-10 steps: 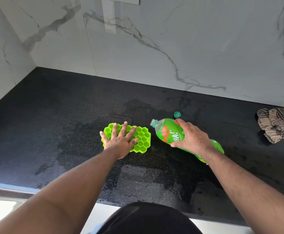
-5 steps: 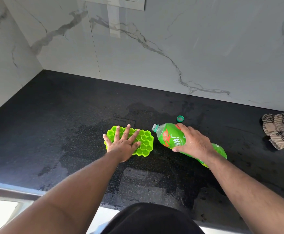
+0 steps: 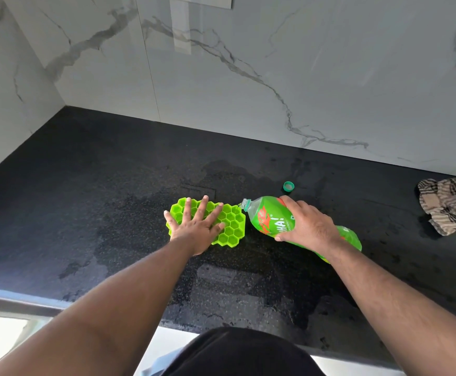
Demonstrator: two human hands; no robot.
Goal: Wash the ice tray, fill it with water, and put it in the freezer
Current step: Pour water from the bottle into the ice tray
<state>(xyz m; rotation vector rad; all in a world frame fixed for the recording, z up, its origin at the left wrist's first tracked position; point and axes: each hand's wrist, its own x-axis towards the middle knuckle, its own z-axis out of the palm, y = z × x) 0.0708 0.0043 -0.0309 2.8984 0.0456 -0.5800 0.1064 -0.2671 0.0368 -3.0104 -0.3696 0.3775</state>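
A white marble wall (image 3: 302,77) with grey veins runs along the back and the left side, and below it a black speckled countertop (image 3: 85,185) fills most of the view, wet in patches around the middle. Both bare forearms reach out over it from the near edge. On the right, a green plastic bottle (image 3: 270,221) with an orange and white label lies tipped almost flat, its uncapped neck pointing left and reaching the right edge of the ice tray; the right hand (image 3: 307,226) is wrapped over its middle, fingers curled round the body in a firm grip. The ice tray (image 3: 230,226), bright green with honeycomb cells, lies flat on the wet part of the countertop just left of the bottle's mouth. The left hand (image 3: 194,227) rests palm down on the tray's left half with its fingers spread wide and flat, gripping nothing. Far to the right, well apart from the rest, a crumpled striped cloth (image 3: 449,207) lies near the wall. Smallest, a green bottle cap (image 3: 288,186) sits on the countertop just behind the bottle, open side up.
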